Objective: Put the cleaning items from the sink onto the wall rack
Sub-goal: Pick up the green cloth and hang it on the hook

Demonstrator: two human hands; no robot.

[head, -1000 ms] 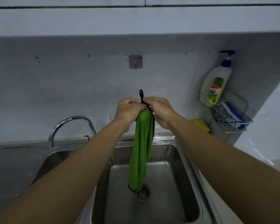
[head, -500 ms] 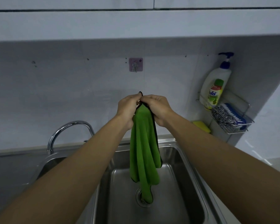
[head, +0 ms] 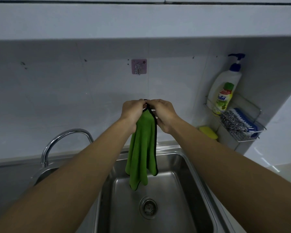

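- We see the green cloth [head: 142,148] hanging in the air over the sink [head: 175,207], its black-edged lower corners dangling just above the basin and clear of the drain [head: 148,207].
- Its top corner is gathered between both hands, where a small black loop [head: 145,99] shows at the fingertips.
- The left hand [head: 132,111] pinches that top corner with its fingers curled round it.
- The right hand [head: 164,113] pinches the same spot from the other side, and its knuckles almost touch the left hand's.
- Above the hands, well apart from them, we note a pink adhesive hook [head: 139,66] stuck on the tiled wall.
- To the left, a curved chrome faucet [head: 64,137] arches toward the basin.
- In the right corner, the wire wall rack [head: 247,140] holds a white pump bottle [head: 225,88], upright at its back end.
- A steel scourer [head: 232,122] lies in the rack with a blue brush [head: 242,116] just beside it.
- A yellow sponge [head: 208,132] sits on the counter below the rack, near the sink's back corner.
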